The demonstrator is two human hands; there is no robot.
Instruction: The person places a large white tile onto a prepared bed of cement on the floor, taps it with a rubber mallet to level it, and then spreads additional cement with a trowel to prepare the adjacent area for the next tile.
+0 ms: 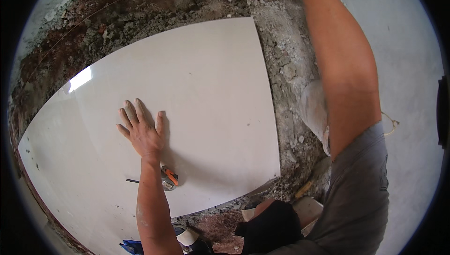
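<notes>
A large, glossy off-white tile [220,86] lies flat over broken ground, its long axis running from lower left to upper right as the wide lens bends it. The person's left hand [144,138] lies palm down on it, somewhat left of the middle. Its fingers are spread, pinching nothing, and point towards the tile's far edge; the tile is directly under them and stretches well out to the right. The left hand is the nearer one, touching the tile.

Just beside the left wrist, towards the near edge, a black and orange tape measure [169,178] sits on the tile.

The right arm [344,44] stretches forward, outside the tile's right edge; its hand is beyond the top of the view, so whether those fingers are open or closed I cannot tell.

Rubble and grey mortar [288,63] border the tile's right edge, with a pale rounded object [313,107], possibly a bag, partly behind the right arm. Dark, crumbly soil [140,16] lies past the far edge. Smooth grey floor [410,63] fills the far right.
</notes>
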